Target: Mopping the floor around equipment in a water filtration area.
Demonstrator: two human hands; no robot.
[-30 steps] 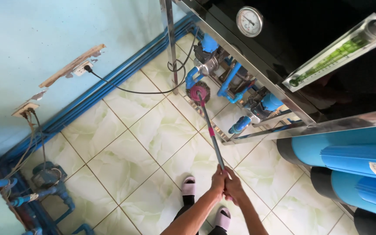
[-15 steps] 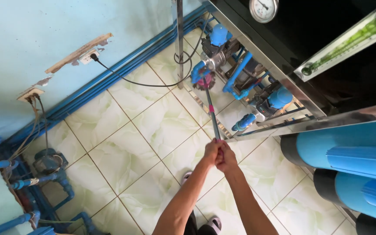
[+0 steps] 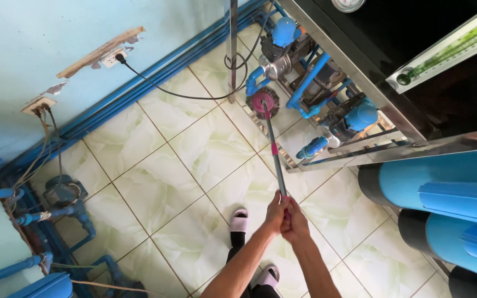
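Long thin metal-handled mop w/ round pink-and-dark head [image 3: 264, 103] pushed out over floor, head resting at foot of blue-piped pump rack [image 3: 310, 105], just beside vertical steel post [image 3: 233, 49] & touching or nearly touching blue elbow pipe there; cannot tell which. Handle slanting from head back down to both hands, small pink collar partway along shaft. Left hand [image 3: 275, 212] & right hand [image 3: 296, 219] pressed together, both clamped round near end of handle, arms stretched fwd. Head looks compact, circular, pink centre w/ darker fringe; too small to tell wet or dry. Progress, judged only from how things lie: mop at far reach near rack edge, so that strip being worked now; pale green marbled floor tiles [image 3: 155, 187] between feet & wall look even & clean-ish, no clear wet/dry line visible, so done vs. left cannot be split w/ confidence; corners by pipework at left prob. untouched. Below hands, white slippers [image 3: 239, 219] on tiles. Further out: black cable [image 3: 183, 95] trailing from wall socket [image 3: 111, 57] across floor to rack, lying near mop head. Blue pipes [image 3: 139, 88] running along base of pale blue wall. Small pump w/ blue fittings [image 3: 62, 193] at left corner. Large blue cylindrical tanks [image 3: 443, 187] at right, under steel frame edge. Clear flow-meter tube w/ green inside [image 3: 448, 47] on dark panel top right.
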